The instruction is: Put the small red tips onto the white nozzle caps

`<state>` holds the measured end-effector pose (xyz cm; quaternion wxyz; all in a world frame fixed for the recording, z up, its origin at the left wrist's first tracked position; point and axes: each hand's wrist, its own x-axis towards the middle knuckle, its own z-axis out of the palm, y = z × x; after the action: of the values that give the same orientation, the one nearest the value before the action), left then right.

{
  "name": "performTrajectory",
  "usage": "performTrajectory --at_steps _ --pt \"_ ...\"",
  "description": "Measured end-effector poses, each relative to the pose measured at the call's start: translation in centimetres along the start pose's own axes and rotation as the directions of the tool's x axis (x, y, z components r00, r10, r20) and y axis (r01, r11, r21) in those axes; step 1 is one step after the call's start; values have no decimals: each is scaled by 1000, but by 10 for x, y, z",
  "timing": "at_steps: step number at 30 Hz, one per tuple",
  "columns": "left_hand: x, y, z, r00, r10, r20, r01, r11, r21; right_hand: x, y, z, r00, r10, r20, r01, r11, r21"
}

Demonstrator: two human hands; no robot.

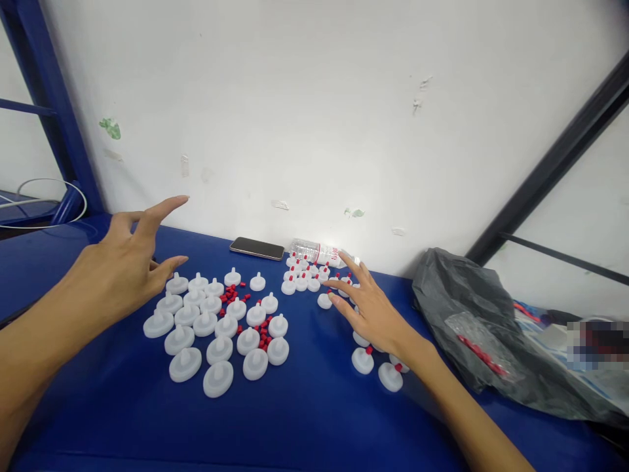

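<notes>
My left hand [122, 265] hovers above the left side of the blue table, thumb and index finger spread, holding nothing. Below and right of it stand many white round caps with nozzles [185, 364], uncapped, with loose small red caps [263, 333] scattered among them. My right hand [368, 305] is over the group on the right, its fingers apart, fingertips near a white disc [324, 301]. The discs there carry red caps on their nozzles, like the one [362, 360] below my palm. My right hand and wrist hide part of this group.
At the table's back lie a phone [256, 248] and a clear plastic bottle [314, 252], against a white wall. A dark plastic bag [442, 295] lies at the right, with a clear packet of red pieces [484, 354] on it. Blue metal framing stands at the left.
</notes>
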<state>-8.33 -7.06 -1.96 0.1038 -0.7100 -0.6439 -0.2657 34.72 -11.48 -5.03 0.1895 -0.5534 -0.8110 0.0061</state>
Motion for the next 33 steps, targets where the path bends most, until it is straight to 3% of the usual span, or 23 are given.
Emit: performTrajectory --at_steps 4,8,16,27,33 --pt "0 6 -2 999 31 -35 -33 998 -60 2 10 10 1000 12 -21 -13 1000 -25" --pt "-3 11 -4 994 66 -82 -73 993 -89 7 17 15 998 -58 7 58 996 -66" --pt "-6 16 -8 988 136 -79 -145 983 -114 9 2 10 984 -177 27 176 984 22" --pt "-6 16 -5 988 147 -52 -153 980 -124 4 -6 0 991 -82 -108 112 946 304" --pt "-5 16 -4 988 140 -59 -147 981 -130 5 -12 -3 985 -134 -106 154 965 214"
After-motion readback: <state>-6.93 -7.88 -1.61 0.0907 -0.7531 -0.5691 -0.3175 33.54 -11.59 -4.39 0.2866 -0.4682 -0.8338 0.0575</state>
